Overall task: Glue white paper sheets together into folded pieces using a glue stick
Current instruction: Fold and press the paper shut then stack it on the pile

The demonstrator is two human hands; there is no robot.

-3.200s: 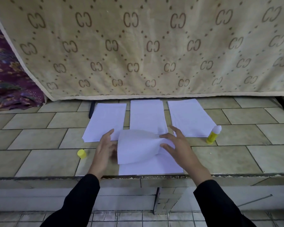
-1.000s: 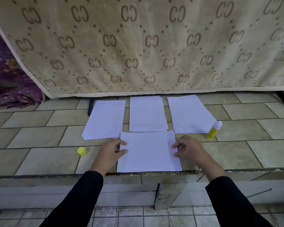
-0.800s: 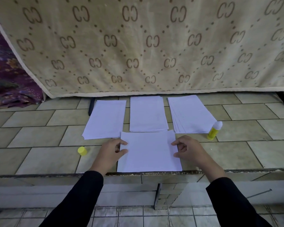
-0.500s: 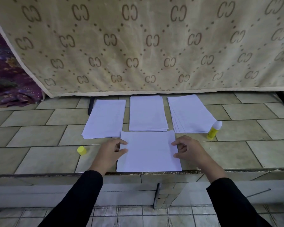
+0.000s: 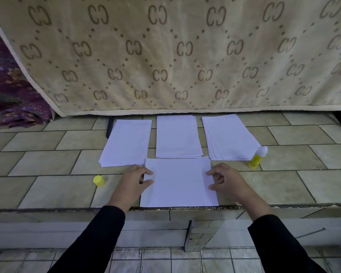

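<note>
Where it lies flat, sheet (image 5: 178,182) runs left-right.

Sheet (image 5: 178,182) before middle stack (image 5: 178,136)

3 paper stacks (image 5: 177,136), 1 sheet (image 5: 178,183), 1 glue stick (image 5: 257,157), 1 cap (image 5: 98,180), 2 hands (image 5: 133,182).

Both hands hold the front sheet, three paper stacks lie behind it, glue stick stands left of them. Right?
No: the head view shows the glue stick standing right of the rightmost stack; only a yellow cap lies left. Left hand and right hand do hold the front sheet.
</note>
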